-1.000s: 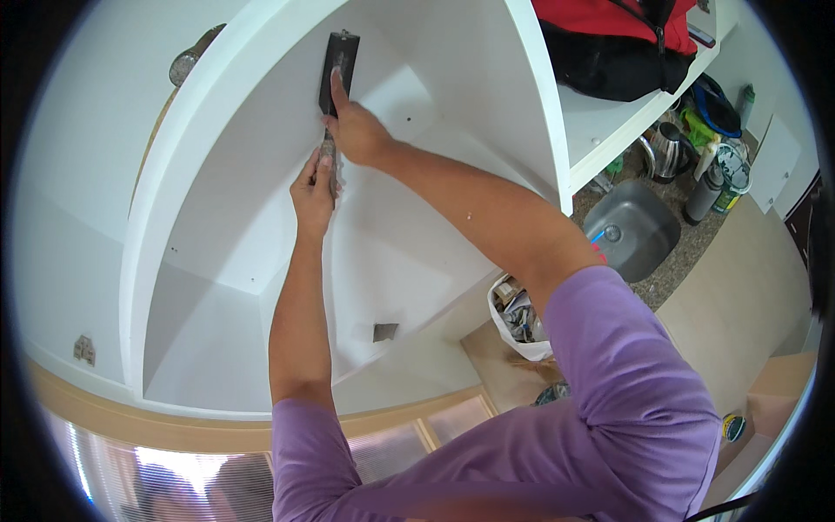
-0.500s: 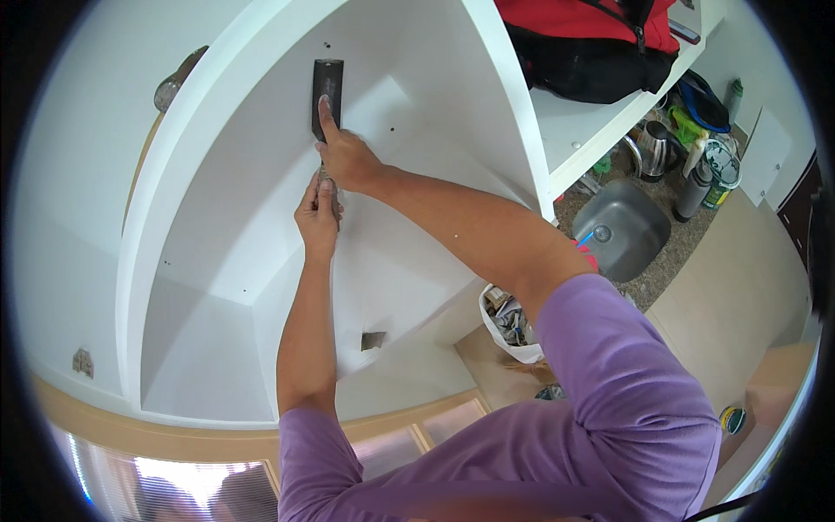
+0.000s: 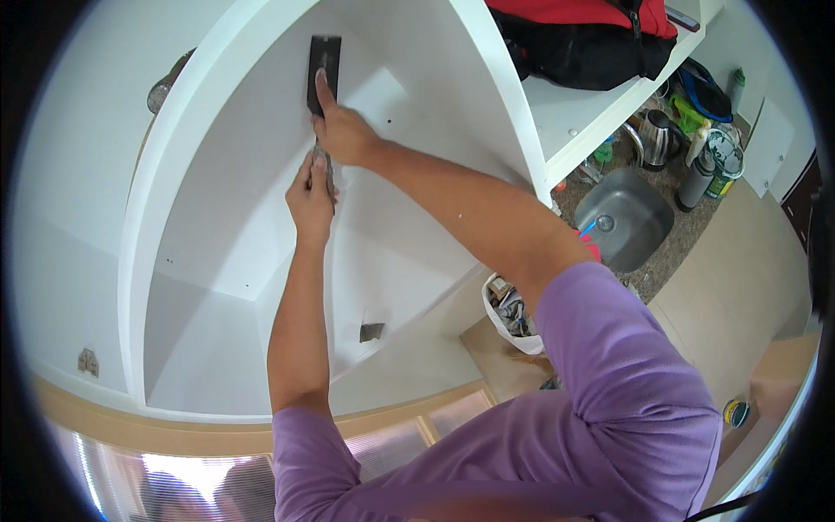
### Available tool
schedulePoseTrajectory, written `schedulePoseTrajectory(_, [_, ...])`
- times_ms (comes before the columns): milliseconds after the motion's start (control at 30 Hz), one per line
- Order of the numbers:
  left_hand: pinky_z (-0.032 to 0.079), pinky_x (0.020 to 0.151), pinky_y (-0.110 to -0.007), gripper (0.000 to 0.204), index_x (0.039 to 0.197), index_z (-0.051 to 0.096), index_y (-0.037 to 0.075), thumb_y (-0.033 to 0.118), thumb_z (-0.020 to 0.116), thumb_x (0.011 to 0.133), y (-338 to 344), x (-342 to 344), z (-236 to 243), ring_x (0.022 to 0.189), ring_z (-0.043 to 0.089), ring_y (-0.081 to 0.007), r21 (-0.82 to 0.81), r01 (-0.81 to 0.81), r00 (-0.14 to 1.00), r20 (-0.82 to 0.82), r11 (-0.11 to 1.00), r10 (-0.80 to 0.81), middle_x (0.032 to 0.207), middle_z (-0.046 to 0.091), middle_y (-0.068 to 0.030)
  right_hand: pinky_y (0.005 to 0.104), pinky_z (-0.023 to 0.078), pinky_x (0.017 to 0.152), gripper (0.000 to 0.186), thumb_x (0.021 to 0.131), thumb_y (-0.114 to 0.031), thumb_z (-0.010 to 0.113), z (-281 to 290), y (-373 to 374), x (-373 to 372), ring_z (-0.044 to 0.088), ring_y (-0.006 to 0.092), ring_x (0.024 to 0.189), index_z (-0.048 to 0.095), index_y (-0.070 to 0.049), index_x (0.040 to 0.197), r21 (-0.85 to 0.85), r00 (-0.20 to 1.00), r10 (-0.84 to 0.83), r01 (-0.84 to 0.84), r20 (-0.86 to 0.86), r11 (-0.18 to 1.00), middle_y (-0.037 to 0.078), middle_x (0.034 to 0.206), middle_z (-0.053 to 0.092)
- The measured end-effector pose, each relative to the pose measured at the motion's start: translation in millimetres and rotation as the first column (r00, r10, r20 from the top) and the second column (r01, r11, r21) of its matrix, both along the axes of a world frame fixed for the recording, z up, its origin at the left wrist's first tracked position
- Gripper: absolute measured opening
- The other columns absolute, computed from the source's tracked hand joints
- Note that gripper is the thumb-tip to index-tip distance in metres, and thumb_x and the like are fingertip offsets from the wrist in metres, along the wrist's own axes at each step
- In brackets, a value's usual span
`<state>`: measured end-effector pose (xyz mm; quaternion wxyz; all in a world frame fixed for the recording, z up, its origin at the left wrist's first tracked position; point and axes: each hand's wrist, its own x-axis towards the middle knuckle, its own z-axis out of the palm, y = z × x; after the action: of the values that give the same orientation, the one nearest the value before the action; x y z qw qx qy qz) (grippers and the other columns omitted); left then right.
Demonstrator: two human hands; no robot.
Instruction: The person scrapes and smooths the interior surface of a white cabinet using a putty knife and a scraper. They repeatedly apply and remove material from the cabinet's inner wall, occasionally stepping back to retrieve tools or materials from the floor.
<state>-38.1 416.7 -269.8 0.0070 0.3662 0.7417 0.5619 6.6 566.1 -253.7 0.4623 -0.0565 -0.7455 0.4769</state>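
Inside a white wall niche, my right hand is closed on a dark rectangular trowel. Its thumb lies along the trowel's flat face, which is up near the niche's back wall. Just below, my left hand is closed around a narrow, stained grey piece that looks like a handle. My fingers hide where it meets the trowel, so I cannot tell whether the two are one tool. Both arms reach upward, with the hands almost touching.
A red and black bag lies on the white shelf at right. Beyond it are a steel sink, a kettle, a thermos and a bucket. A white rubbish bag stands below.
Both hands and the dark trowel have moved slightly upward and a little left along the niche's back wall. The grip of each hand looks the same.
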Motion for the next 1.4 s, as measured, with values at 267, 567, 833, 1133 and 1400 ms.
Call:
schedulePoseTrajectory(267, [0.045,0.051,-0.024,0.051,0.140,0.061,0.000,0.035,0.066,0.103,-16,2,-8,0.061,0.055,-0.0087,0.045,0.025,0.998,0.052,0.999,-0.027,0.085,0.063,-0.0018,0.0534,0.051,0.087,0.085,0.101,-0.021,0.051,-1,-14,7,0.067,0.0509,0.092,-0.007,-0.008,0.163,0.006,0.995,0.091,-0.092,0.050,0.996,0.035,0.099,0.067])
schedulePoseTrajectory(567, [0.045,0.052,-0.024,0.050,0.139,0.061,-0.001,0.034,0.064,0.103,1,5,7,0.060,0.055,-0.0092,0.021,0.013,1.000,0.012,1.000,-0.013,0.084,0.063,-0.0033,0.0548,0.052,0.082,0.085,0.101,-0.022,0.050,5,3,-2,0.067,0.0518,0.083,-0.008,-0.009,0.163,0.004,1.000,0.029,-0.029,-0.007,1.000,0.034,0.090,0.067])
schedulePoseTrajectory(833, [0.044,0.049,-0.024,0.051,0.138,0.062,0.000,0.036,0.065,0.103,-2,13,11,0.060,0.055,-0.0090,0.038,0.010,1.000,0.020,0.999,-0.010,0.081,0.063,-0.0032,0.0558,0.053,0.083,0.085,0.099,-0.017,0.050,6,-2,5,0.067,0.0519,0.084,-0.005,-0.003,0.162,0.013,0.998,0.060,-0.059,-0.023,0.998,0.034,0.090,0.067])
schedulePoseTrajectory(1133, [0.044,0.049,-0.024,0.050,0.138,0.062,0.000,0.035,0.063,0.103,-4,13,8,0.059,0.055,-0.0089,0.006,-0.014,1.000,-0.015,1.000,0.014,0.084,0.064,-0.0040,0.0557,0.051,0.084,0.083,0.101,-0.024,0.048,2,0,1,0.066,0.0533,0.085,-0.005,-0.007,0.163,-0.007,0.998,0.057,-0.057,-0.006,0.998,0.038,0.092,0.066])
schedulePoseTrajectory(1400, [0.046,0.053,-0.025,0.053,0.140,0.059,-0.001,0.035,0.067,0.102,-24,-2,2,0.062,0.056,-0.0102,-0.014,-0.013,1.000,-0.002,1.000,0.013,0.090,0.065,-0.0042,0.0548,0.051,0.090,0.085,0.102,-0.034,0.052,0,-14,5,0.067,0.0504,0.093,-0.001,-0.010,0.164,-0.025,0.990,0.086,-0.084,0.111,0.996,0.034,0.101,0.068])
